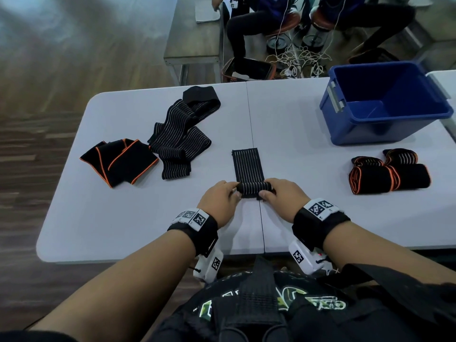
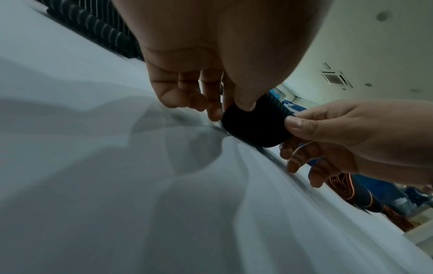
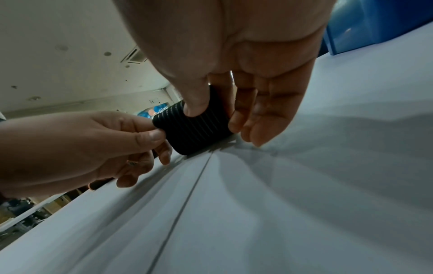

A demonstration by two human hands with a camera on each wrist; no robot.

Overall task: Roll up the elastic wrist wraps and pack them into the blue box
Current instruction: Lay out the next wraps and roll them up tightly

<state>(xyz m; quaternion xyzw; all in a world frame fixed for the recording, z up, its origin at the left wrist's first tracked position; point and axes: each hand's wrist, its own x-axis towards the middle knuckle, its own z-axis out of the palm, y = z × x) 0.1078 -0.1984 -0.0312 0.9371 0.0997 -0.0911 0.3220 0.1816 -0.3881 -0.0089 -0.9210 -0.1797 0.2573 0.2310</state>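
A black wrist wrap with white stripes (image 1: 248, 166) lies flat along the table's middle seam, its near end wound into a small roll (image 1: 254, 189) (image 2: 254, 126) (image 3: 194, 129). My left hand (image 1: 219, 201) (image 2: 201, 87) pinches the roll's left end and my right hand (image 1: 283, 197) (image 3: 255, 92) pinches its right end, thumbs on the near side. The open blue box (image 1: 385, 104) stands at the far right, nothing visible inside. Two rolled orange-edged wraps (image 1: 388, 177) lie in front of the box.
Unrolled striped wraps (image 1: 180, 141) and a folded black wrap with orange trim (image 1: 121, 160) lie at the left of the white table (image 1: 123, 218). Beyond the far edge are another table, cables and seated people.
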